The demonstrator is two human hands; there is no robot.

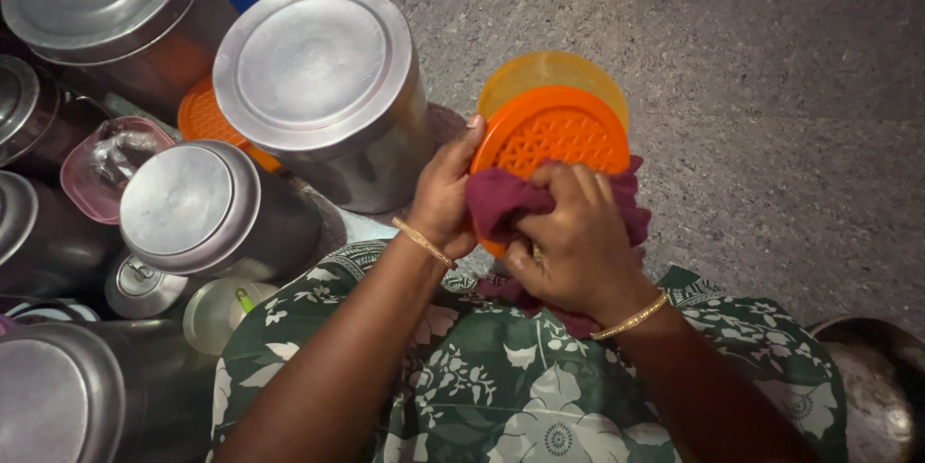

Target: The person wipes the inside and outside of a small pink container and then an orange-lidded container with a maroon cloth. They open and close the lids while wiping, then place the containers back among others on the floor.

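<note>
A green flowered dress (520, 376) filled the bottom of the view, closest of all. Above it, the right hand (576, 241) was closed tight on a dark red cloth (501, 201) and pressed it onto an orange lid (551, 135). The left hand (445, 195) gripped the lid's edge at 9 o'clock, fingers curled round it. A yellow tub (551, 73) sat just behind the lid, at 12 o'clock. Big steel tins (318, 78) stood on the grey floor (771, 87) at 9 and 10 o'clock.
</note>
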